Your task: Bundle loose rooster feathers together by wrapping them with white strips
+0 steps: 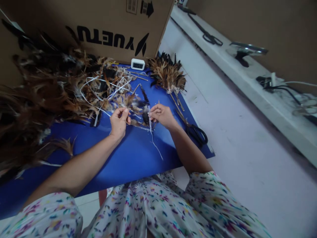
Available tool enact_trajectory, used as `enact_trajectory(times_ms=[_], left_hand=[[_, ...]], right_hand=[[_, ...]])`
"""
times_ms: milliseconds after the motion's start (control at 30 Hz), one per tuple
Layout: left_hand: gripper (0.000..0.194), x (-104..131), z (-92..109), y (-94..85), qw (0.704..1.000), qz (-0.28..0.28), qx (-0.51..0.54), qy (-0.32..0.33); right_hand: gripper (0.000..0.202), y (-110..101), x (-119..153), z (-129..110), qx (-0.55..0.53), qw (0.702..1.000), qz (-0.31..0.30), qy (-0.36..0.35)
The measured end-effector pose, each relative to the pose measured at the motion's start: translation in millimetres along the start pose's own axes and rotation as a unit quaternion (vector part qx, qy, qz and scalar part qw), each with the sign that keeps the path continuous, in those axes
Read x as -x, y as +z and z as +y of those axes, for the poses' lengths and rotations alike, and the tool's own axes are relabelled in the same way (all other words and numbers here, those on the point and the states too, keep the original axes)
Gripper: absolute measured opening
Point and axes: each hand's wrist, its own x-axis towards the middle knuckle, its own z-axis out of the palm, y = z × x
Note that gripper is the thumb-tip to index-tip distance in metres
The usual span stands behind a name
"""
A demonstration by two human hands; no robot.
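Note:
My right hand pinches a thin, whitish plastic strip, whose frayed tail hangs down over the blue table surface. To its left, my left hand is closed, thumb against the fingers. What sits between those fingertips is too small to make out. Brown feathers lie just beyond my left hand. Between the two hands are a dark feather and some loose brown wisps. Scissors with black handles rest to the right of my right forearm.
A big heap of brown and black feathers covers the left side, with white strips tangled over it. A feather bundle on sticks lies at the back right. Behind stand a small white digital clock and a cardboard box.

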Motion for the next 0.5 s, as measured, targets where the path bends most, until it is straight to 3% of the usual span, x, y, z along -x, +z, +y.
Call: enact_trajectory(times_ms=[167, 500], left_hand=[[0.031, 0.9, 1.2, 1.3, 1.0, -0.003, 0.003, -0.003], [0.031, 0.0, -3.5, 1.6, 1.0, -0.018, 0.004, 0.0]], right_hand=[[0.033, -14.6, -5.3, 5.7, 0.004, 1.0, 0.028, 0.004], [0.037, -30.9, -8.5, -2.4, -0.006, 0.996, 0.085, 0.004]])
